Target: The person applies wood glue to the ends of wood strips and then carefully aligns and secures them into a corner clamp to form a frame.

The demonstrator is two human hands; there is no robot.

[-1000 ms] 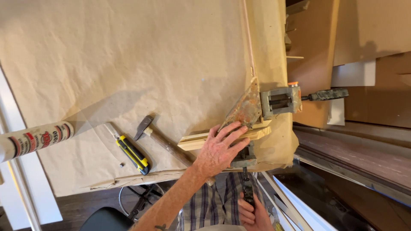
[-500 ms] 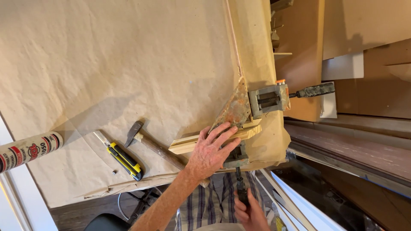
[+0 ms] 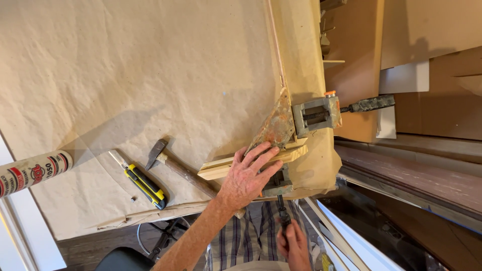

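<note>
Kraft-brown paper covers the surface [image 3: 150, 75], and since half a second ago my view has drifted a little, so everything sits slightly lower and to the right in the head camera. My left hand [image 3: 248, 175] stays pressed flat, fingers spread open, on the stacked wooden strips [image 3: 221, 168] at the near corner of the surface, just as before. My right hand [image 3: 293, 243] remains below the edge, fingers closed around the dark handle of the lower clamp [image 3: 278, 193]. A second, grey clamp [image 3: 316, 115] grips the side edge, holding a rusty metal plate [image 3: 276, 125] whose lower tip touches the strips. Left of my hand lie a hammer [image 3: 173, 165], a yellow utility knife [image 3: 143, 184] and, at the far left, a sealant tube [image 3: 32, 170], all unmoved. Around the surface I see brown board panels [image 3: 427, 30], white trim and a dark wooden floor [image 3: 95, 241].
</note>
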